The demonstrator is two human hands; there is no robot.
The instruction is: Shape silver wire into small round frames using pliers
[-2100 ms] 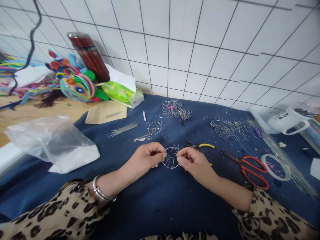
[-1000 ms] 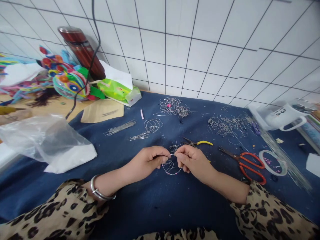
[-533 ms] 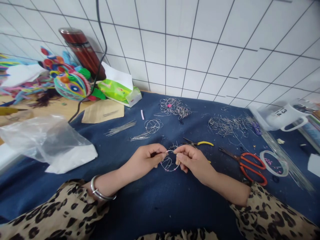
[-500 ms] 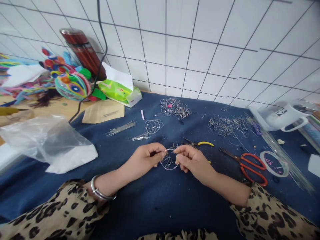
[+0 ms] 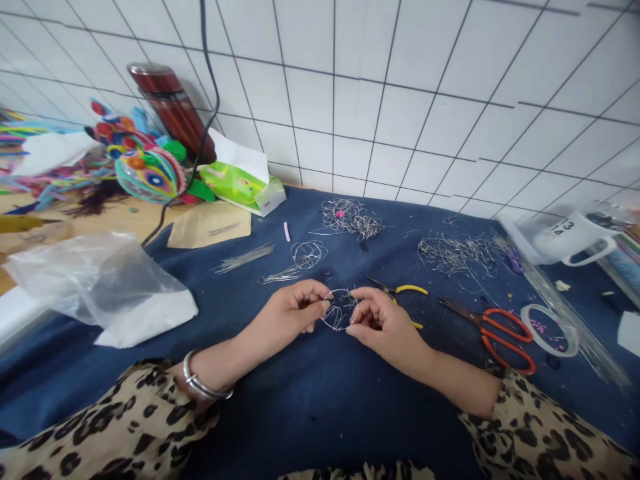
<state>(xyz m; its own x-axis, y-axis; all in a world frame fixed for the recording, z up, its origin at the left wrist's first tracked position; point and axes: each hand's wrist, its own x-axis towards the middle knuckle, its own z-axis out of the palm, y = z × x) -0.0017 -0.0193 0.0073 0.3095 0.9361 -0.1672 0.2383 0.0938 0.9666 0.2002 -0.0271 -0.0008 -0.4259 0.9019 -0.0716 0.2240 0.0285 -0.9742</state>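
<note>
A small round wire frame [image 5: 340,311] with pink beads is held just above the blue cloth [image 5: 310,413]. My left hand [image 5: 293,311] pinches its left edge between thumb and forefinger. My right hand [image 5: 381,321] grips its right edge with bent fingers. Both wrists rest on the cloth, and leopard-print sleeves cover my forearms. Yellow-handled pliers [image 5: 400,291] lie right behind my right hand.
Orange-handled scissors [image 5: 495,331] and a tape roll [image 5: 551,329] lie at the right. Wire tangles [image 5: 353,219], another wire ring [image 5: 309,254] and straight wire pieces [image 5: 244,258] lie behind. A plastic bag [image 5: 100,283] sits left; a white cup [image 5: 570,237] far right; a red flask [image 5: 173,110] by the wall.
My hands have turned the wire frame a little and lifted it slightly farther from me. My right fingers have curled more around its edge. The camera view shifted a bit.
</note>
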